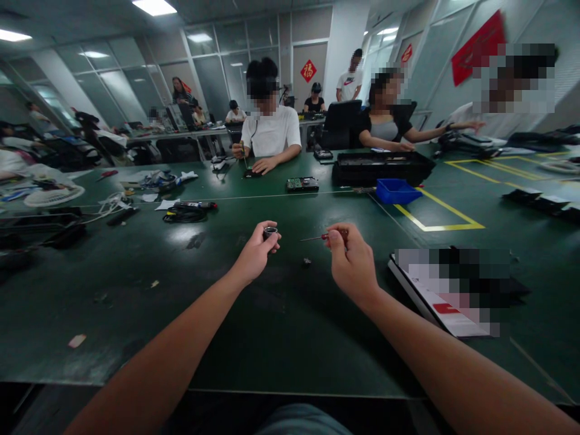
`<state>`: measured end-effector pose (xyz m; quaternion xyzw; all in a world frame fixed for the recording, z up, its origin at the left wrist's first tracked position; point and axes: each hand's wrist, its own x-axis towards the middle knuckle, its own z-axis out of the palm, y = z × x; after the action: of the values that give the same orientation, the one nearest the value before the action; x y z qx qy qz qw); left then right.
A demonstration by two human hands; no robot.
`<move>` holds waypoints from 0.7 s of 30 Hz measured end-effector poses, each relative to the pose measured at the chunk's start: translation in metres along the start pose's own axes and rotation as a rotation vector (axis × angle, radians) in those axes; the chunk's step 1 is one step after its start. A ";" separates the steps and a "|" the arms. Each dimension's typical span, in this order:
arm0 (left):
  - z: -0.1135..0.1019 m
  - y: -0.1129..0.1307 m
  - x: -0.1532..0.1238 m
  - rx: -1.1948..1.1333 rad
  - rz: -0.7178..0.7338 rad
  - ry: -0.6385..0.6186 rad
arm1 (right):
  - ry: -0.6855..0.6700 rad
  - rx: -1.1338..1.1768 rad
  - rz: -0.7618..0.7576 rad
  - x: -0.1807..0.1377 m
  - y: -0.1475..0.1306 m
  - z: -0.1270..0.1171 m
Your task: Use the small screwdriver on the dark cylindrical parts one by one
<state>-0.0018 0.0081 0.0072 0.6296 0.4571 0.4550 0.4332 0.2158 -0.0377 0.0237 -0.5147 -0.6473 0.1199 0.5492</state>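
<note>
Above the green table [281, 356], on the left: small round part [270, 230] with a shiny rim and dark hollow. Probably light, stiff and somewhat slippery; best taken by its outer wall. Held there in the left hand [254, 255], with thumb and fingers closed narrowly around it. Between the hands, lying on the table: tiny metal piece [307, 261], untouched. Farther right: slim screwdriver [323, 237], likely light and rigid, best taken by its red handle. Gripped there by the right hand [356, 263], with shaft pointing left.
</note>
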 end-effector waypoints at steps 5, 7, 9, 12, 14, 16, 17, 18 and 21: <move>0.007 0.021 -0.005 0.107 -0.143 -0.148 | 0.013 0.000 -0.016 0.000 0.000 -0.001; 0.013 0.026 -0.006 0.283 -0.121 -0.210 | 0.014 -0.002 -0.025 0.001 0.000 -0.002; 0.020 0.026 -0.005 0.473 -0.024 -0.260 | 0.018 -0.001 -0.030 0.002 0.000 -0.002; 0.030 0.019 0.000 0.741 0.123 -0.320 | 0.019 0.002 -0.031 0.002 0.001 -0.002; 0.037 0.013 0.003 0.881 0.132 -0.368 | 0.014 0.004 -0.032 0.002 0.001 -0.002; 0.041 0.009 0.006 0.965 0.123 -0.399 | 0.010 0.008 -0.027 0.002 0.002 -0.002; 0.043 0.008 0.007 0.988 0.128 -0.405 | 0.009 0.011 -0.023 0.002 0.002 -0.002; 0.043 0.007 0.008 1.001 0.138 -0.402 | 0.008 0.014 -0.020 0.001 0.002 -0.002; 0.038 0.010 0.012 0.943 0.139 -0.382 | 0.004 0.016 -0.016 0.001 0.002 -0.002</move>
<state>0.0390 0.0123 0.0105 0.8574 0.4823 0.1040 0.1465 0.2182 -0.0367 0.0236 -0.5053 -0.6492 0.1198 0.5557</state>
